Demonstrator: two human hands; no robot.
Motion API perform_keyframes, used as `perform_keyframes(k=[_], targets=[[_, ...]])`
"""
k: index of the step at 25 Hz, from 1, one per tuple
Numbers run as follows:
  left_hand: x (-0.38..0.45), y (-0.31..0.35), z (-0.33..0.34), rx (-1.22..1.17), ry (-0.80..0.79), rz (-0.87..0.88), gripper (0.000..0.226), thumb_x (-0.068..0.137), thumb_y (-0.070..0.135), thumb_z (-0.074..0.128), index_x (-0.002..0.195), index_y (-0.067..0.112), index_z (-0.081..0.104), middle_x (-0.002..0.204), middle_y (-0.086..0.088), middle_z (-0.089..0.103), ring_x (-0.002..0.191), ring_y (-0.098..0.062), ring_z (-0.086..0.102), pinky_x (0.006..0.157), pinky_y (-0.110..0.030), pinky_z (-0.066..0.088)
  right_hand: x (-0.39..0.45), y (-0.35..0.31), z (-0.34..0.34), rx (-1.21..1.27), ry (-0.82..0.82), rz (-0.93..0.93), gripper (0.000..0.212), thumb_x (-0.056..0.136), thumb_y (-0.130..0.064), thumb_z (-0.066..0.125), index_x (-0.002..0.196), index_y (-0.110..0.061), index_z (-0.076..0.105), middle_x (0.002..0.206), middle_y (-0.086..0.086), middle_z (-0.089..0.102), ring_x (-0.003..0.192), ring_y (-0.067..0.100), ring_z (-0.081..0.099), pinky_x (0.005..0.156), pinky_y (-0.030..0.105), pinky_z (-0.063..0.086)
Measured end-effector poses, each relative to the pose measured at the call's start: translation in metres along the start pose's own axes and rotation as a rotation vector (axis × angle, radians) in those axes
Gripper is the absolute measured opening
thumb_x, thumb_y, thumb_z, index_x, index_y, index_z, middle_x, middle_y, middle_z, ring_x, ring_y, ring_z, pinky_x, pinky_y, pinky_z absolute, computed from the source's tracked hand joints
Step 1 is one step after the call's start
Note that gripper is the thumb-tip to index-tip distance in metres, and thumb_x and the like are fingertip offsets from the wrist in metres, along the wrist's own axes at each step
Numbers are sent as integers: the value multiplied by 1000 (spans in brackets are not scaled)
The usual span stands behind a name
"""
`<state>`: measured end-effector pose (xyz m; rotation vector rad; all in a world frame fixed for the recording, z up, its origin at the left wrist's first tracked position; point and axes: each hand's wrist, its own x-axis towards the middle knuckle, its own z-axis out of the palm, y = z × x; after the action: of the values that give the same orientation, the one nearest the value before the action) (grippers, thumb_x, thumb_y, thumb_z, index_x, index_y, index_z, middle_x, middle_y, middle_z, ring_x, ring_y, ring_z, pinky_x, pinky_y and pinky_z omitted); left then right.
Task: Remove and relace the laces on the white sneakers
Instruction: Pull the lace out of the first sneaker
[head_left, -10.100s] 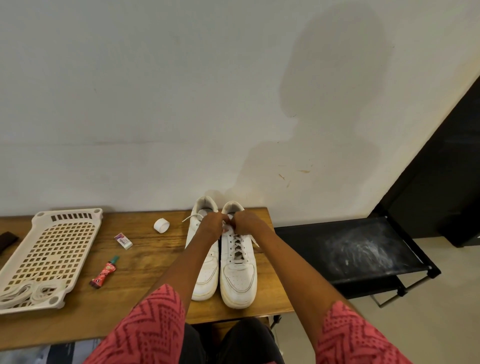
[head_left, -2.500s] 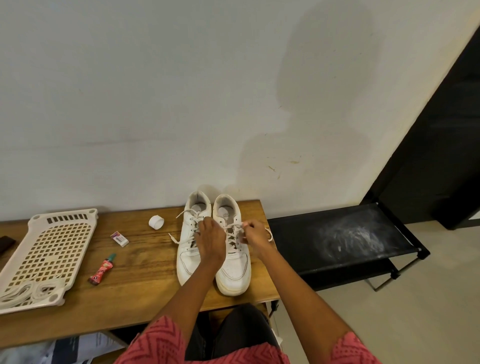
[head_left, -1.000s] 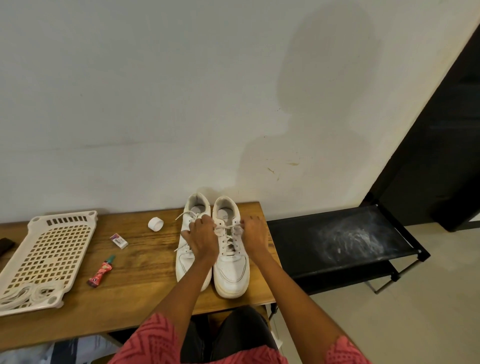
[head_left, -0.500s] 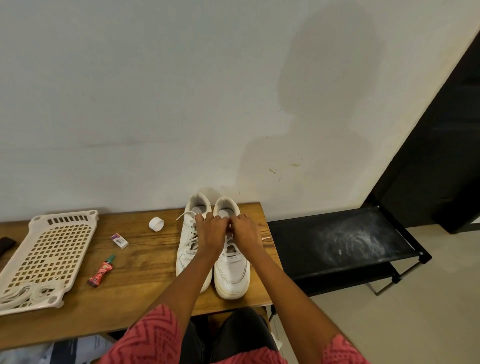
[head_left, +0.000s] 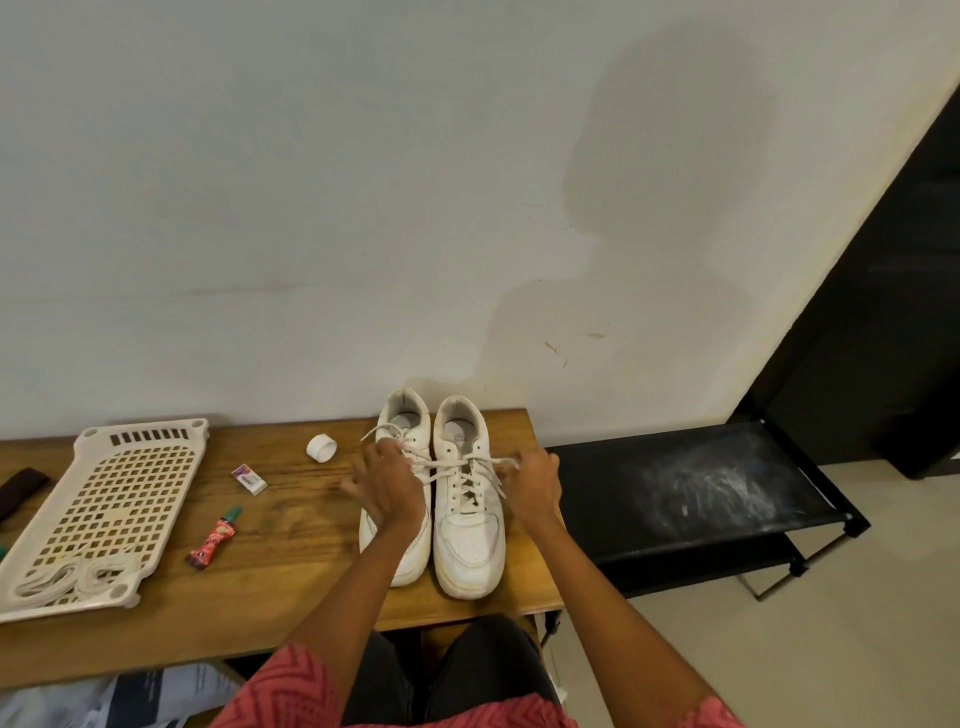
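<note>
Two white sneakers (head_left: 441, 493) side by side between my hands | left hand (head_left: 387, 491) and right hand (head_left: 535, 486) each pinch one end of the right sneaker's lace (head_left: 457, 461), stretched taut | perforated tray (head_left: 111, 499) far left of left hand

Soft even indoor light; person's shadow on wall (head_left: 670, 171); wide-angle bending at edges; slight softness.
</note>
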<state>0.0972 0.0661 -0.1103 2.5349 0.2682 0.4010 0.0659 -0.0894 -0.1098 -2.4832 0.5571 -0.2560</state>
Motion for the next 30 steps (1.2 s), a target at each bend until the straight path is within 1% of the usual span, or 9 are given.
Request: perform_keyframes(k=[3, 5, 12, 15, 20, 22, 24, 26, 30], targets=[[5, 27, 0, 118, -88, 397, 13, 88, 26, 61, 101, 24, 63, 103, 6, 64, 108, -19, 51, 94, -41, 26, 7, -24, 1, -136, -25, -318, 27, 93, -19, 56, 119, -12, 59, 118, 5, 61, 111, 19, 51, 86, 26, 43], [8, 41, -1, 270, -188, 532, 11, 93, 28, 53, 96, 26, 63, 99, 7, 67, 110, -16, 51, 103, -41, 24, 11, -34, 5, -267, -65, -439, 26, 94, -20, 56, 119, -11, 57, 115, 7, 62, 109, 20, 52, 85, 27, 45], [4, 41, -3, 527, -291, 586, 17, 97, 23, 45, 100, 24, 62, 102, 3, 66, 111, -20, 51, 105, -46, 23, 13, -32, 19, -336, -97, -366, 24, 94, -16, 57, 117, -11, 53, 112, 7, 64, 104, 20, 57, 84, 28, 49], [0, 33, 0, 448, -254, 519, 16, 97, 22, 46, 108, 22, 57, 108, 3, 62, 110, -19, 50, 99, -42, 29, 10, -28, 14, -259, -33, -333, 19, 95, -19, 55, 112, -11, 57, 109, 5, 63, 103, 18, 55, 81, 25, 46], [2, 6, -2, 117, -145, 124, 13, 92, 16, 52, 104, 16, 59, 108, -3, 62, 108, -21, 52, 93, -40, 31, 4, 3, 10, 189, 150, 204, 16, 91, -5, 49, 82, -16, 56, 92, 5, 64, 89, 22, 58, 71, 35, 51], [-2, 1, -4, 96, -126, 23, 15, 92, 15, 50, 107, 14, 56, 111, -5, 61, 110, -23, 50, 92, -40, 30, -1, 2, 14, 214, 69, 220, 17, 87, 1, 51, 83, -15, 56, 90, 3, 62, 87, 21, 59, 72, 36, 52], [-3, 2, -6, 134, -129, 63, 19, 92, 15, 52, 111, 17, 54, 114, -3, 59, 112, -21, 48, 91, -39, 29, -1, -7, 15, 123, 10, 65, 15, 85, -2, 55, 97, -10, 59, 99, 5, 60, 96, 21, 56, 75, 31, 47], [0, 9, -8, 201, -159, 259, 28, 88, 20, 59, 115, 22, 53, 118, 1, 56, 115, -19, 45, 95, -39, 28, 4, -18, 15, 30, -8, -148, 30, 85, -8, 58, 115, -9, 56, 113, 6, 58, 107, 22, 51, 85, 30, 45], [5, 34, -10, 336, -297, 567, 18, 92, 31, 53, 107, 25, 60, 115, 6, 62, 118, -18, 46, 104, -43, 22, 12, -32, 12, -330, 96, -493, 35, 77, -26, 77, 106, -13, 63, 102, 4, 67, 95, 19, 59, 77, 26, 48]])
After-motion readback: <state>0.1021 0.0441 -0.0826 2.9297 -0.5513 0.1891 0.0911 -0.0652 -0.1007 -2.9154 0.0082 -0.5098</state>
